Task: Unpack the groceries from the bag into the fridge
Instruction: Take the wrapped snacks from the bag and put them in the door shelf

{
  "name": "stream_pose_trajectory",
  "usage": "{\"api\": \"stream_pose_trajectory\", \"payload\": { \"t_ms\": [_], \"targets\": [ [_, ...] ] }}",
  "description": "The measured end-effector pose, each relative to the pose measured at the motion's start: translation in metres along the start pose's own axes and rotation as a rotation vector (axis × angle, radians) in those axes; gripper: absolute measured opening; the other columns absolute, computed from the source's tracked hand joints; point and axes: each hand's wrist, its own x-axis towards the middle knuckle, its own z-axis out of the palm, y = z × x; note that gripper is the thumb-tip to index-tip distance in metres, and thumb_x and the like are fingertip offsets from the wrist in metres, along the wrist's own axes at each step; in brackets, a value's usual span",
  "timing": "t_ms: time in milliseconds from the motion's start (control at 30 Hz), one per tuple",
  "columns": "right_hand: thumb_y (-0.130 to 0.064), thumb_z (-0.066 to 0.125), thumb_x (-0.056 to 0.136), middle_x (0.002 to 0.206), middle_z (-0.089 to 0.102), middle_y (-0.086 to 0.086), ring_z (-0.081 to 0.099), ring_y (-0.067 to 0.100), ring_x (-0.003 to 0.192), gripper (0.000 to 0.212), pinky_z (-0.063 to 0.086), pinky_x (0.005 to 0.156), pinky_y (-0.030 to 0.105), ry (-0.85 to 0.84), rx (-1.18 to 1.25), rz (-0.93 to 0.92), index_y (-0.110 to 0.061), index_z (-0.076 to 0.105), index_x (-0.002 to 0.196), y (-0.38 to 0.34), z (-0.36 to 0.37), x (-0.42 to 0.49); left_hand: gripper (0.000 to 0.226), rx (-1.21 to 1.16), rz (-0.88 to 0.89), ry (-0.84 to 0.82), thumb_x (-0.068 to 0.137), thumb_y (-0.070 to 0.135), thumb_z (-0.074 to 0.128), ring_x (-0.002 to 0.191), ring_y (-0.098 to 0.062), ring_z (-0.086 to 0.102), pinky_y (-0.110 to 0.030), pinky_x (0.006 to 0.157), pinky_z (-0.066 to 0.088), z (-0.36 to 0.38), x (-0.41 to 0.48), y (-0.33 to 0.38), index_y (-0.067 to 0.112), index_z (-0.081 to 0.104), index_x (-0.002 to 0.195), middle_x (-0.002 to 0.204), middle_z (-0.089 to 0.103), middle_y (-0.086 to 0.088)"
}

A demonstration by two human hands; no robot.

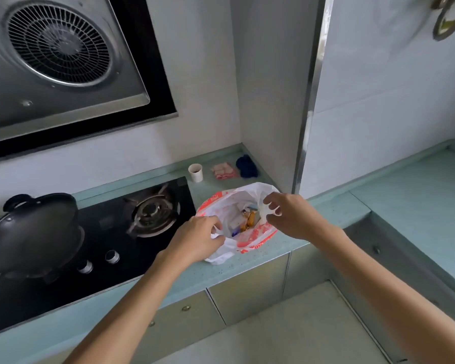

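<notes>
The left grip pinches one handle of the white-and-red plastic bag at its 8 o'clock edge. The right grip pinches the other handle at 2 o'clock, so the mouth gapes. The bag sits on the green worktop with packaged groceries inside. The gas hob lies at the bag's 9 o'clock. Beyond the bag, from 11 to 12 o'clock, are a paper cup, a pink cloth and a blue cloth.
</notes>
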Motion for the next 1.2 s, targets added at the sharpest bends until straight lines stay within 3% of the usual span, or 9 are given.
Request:
{"api": "stream_pose_trajectory", "payload": {
  "t_ms": [267, 400, 500, 600, 733, 833, 1000, 1100, 1200],
  "targets": [
    [-0.014, 0.059, 0.089, 0.119, 0.066, 0.006, 0.062, 0.024, 0.105, 0.037, 0.054, 0.087, 0.033, -0.224, 0.022, 0.092, -0.014, 0.059, 0.126, 0.046, 0.063, 0.076, 0.034, -0.079, 0.023, -0.155, 0.098, 0.021, 0.05, 0.112, -0.023, 0.061, -0.036, 0.091, 0.052, 0.058, 0.085, -0.026, 0.014, 0.059, 0.131, 0.125, 0.066, -0.005],
    [-0.012, 0.056, 0.091, 0.116, 0.067, 0.006, 0.062, 0.024, 0.104, 0.03, 0.052, 0.085, 0.029, -0.289, -0.003, 0.139, -0.015, 0.063, 0.12, 0.06, 0.093, 0.121, 0.029, -0.121, 0.055, -0.128, 0.096, 0.015, 0.046, 0.092, -0.027, 0.068, -0.038, 0.078, 0.056, 0.094, 0.137, -0.037, 0.013, 0.066, 0.116, 0.105, 0.072, -0.004],
    [-0.011, 0.052, 0.092, 0.115, 0.069, 0.008, 0.064, 0.028, 0.101, 0.031, 0.053, 0.087, 0.037, -0.329, -0.038, 0.179, -0.016, 0.063, 0.121, 0.065, 0.108, 0.157, 0.029, -0.165, 0.111, -0.23, 0.099, 0.02, 0.042, 0.084, -0.024, 0.071, -0.039, 0.077, 0.06, 0.122, 0.171, -0.038, 0.012, 0.07, 0.102, 0.087, 0.068, -0.001],
    [-0.014, 0.058, 0.09, 0.119, 0.068, 0.003, 0.068, 0.022, 0.096, 0.037, 0.056, 0.087, 0.035, -0.279, 0.037, 0.225, -0.022, 0.06, 0.127, 0.078, 0.108, 0.198, 0.026, -0.218, 0.174, -0.291, 0.1, 0.018, 0.048, 0.099, -0.018, 0.069, -0.029, 0.087, 0.056, 0.141, 0.203, -0.048, 0.012, 0.069, 0.115, 0.114, 0.072, -0.001],
    [-0.009, 0.058, 0.092, 0.137, 0.057, 0.003, 0.064, 0.021, 0.111, 0.049, 0.047, 0.095, 0.025, -0.149, 0.12, 0.327, -0.016, 0.05, 0.139, 0.101, 0.089, 0.25, 0.025, -0.127, 0.163, -0.331, 0.094, 0.014, 0.053, 0.1, -0.021, 0.065, -0.03, 0.085, 0.054, 0.15, 0.234, -0.091, 0.011, 0.068, 0.114, 0.117, 0.067, -0.003],
    [-0.007, 0.058, 0.093, 0.142, 0.053, 0.004, 0.061, 0.024, 0.118, 0.051, 0.048, 0.101, 0.031, -0.149, 0.147, 0.392, -0.016, 0.047, 0.142, 0.111, 0.082, 0.272, 0.027, -0.059, 0.136, -0.364, 0.094, 0.012, 0.052, 0.105, -0.023, 0.064, -0.033, 0.088, 0.053, 0.144, 0.25, -0.117, 0.009, 0.066, 0.118, 0.123, 0.065, -0.005],
    [-0.002, 0.052, 0.093, 0.117, 0.069, 0.006, 0.068, 0.019, 0.098, 0.029, 0.058, 0.088, 0.033, -0.073, 0.044, 0.261, -0.011, 0.068, 0.116, 0.101, 0.1, 0.273, 0.031, -0.114, 0.205, -0.18, 0.096, 0.013, 0.056, 0.108, -0.019, 0.065, -0.023, 0.085, 0.05, 0.141, 0.269, -0.11, 0.013, 0.065, 0.126, 0.127, 0.066, -0.001],
    [-0.008, 0.055, 0.094, 0.099, 0.072, 0.001, 0.067, 0.014, 0.08, 0.021, 0.059, 0.076, 0.028, -0.26, 0.011, 0.173, -0.013, 0.074, 0.1, 0.091, 0.123, 0.252, 0.023, -0.184, 0.364, -0.21, 0.096, 0.01, 0.058, 0.097, -0.012, 0.068, -0.024, 0.087, 0.055, 0.155, 0.269, -0.087, 0.015, 0.072, 0.114, 0.114, 0.073, 0.003],
    [-0.011, 0.057, 0.09, 0.101, 0.071, 0.001, 0.069, 0.02, 0.09, 0.021, 0.058, 0.077, 0.034, -0.507, -0.032, 0.212, -0.018, 0.074, 0.1, 0.105, 0.143, 0.237, 0.014, -0.15, 0.466, -0.307, 0.095, 0.019, 0.061, 0.077, -0.01, 0.065, -0.03, 0.082, 0.056, 0.175, 0.272, -0.081, 0.014, 0.071, 0.087, 0.092, 0.075, 0.006]
  ]
}}
